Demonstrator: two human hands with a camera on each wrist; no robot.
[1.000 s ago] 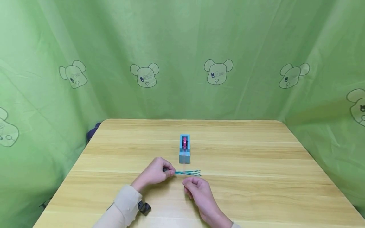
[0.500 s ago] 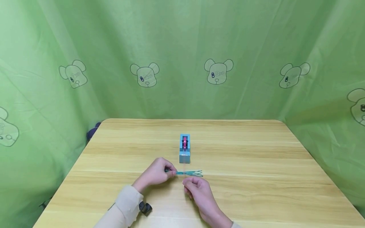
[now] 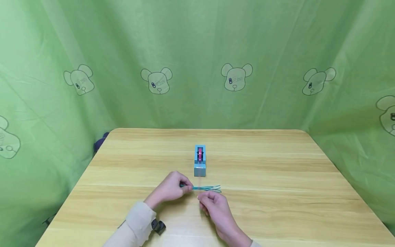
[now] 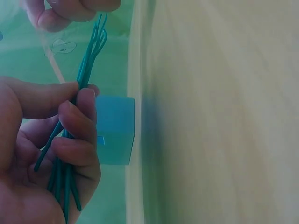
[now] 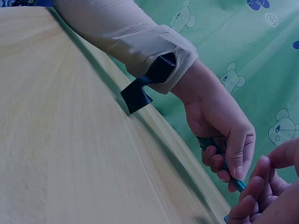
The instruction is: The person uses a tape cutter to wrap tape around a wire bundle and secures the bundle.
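Centrally on the worktop (image 3: 277, 206), left hand (image 3: 169, 188) grips a bundle of teal twist ties (image 3: 206, 188); right hand (image 3: 213, 202) pinches them at mid-length. Blue tape dispenser (image 3: 200, 161) stands just behind, unobstructed.

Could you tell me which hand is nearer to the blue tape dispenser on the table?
Left, narrowly. The left hand grips the green strands just in front of the tape dispenser, to its left. The right hand sits a little further back toward the person, below the strands.
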